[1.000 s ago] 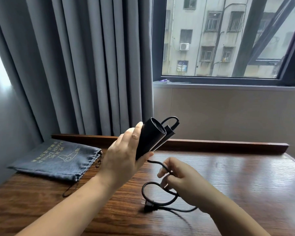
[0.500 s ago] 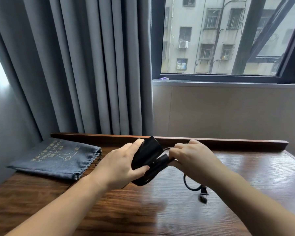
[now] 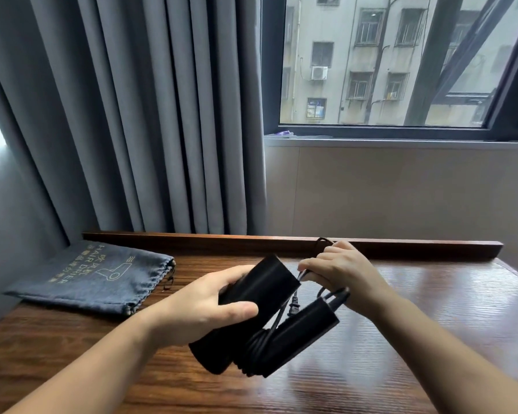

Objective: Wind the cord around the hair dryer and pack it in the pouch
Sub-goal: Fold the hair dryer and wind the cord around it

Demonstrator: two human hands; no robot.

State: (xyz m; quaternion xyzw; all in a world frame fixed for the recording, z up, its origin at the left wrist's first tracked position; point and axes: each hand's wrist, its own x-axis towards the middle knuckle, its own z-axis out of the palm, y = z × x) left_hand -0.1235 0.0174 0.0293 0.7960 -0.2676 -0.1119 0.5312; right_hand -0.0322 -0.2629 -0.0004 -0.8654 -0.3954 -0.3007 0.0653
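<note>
A black folded hair dryer [image 3: 260,297] hangs over the middle of the wooden table [image 3: 401,354]. My left hand [image 3: 198,306] grips its barrel from the left. The folded handle [image 3: 299,336] points to the lower right, with black cord [image 3: 257,345] wound around the hinge end. The plug [image 3: 293,307] dangles between barrel and handle. My right hand [image 3: 341,270] pinches a loop of cord just behind the barrel's far end. The grey drawstring pouch [image 3: 96,279] printed "HAIR DRIER" lies flat at the table's far left.
A raised wooden ledge [image 3: 281,243] runs along the table's back edge. Grey curtains [image 3: 132,115] hang behind the pouch, and a window [image 3: 401,61] sits above a beige wall on the right.
The dryer has dropped lower and tilted, barrel end now toward me. The cord left the table and is wrapped around the dryer; my right hand rose behind it with the cord.
</note>
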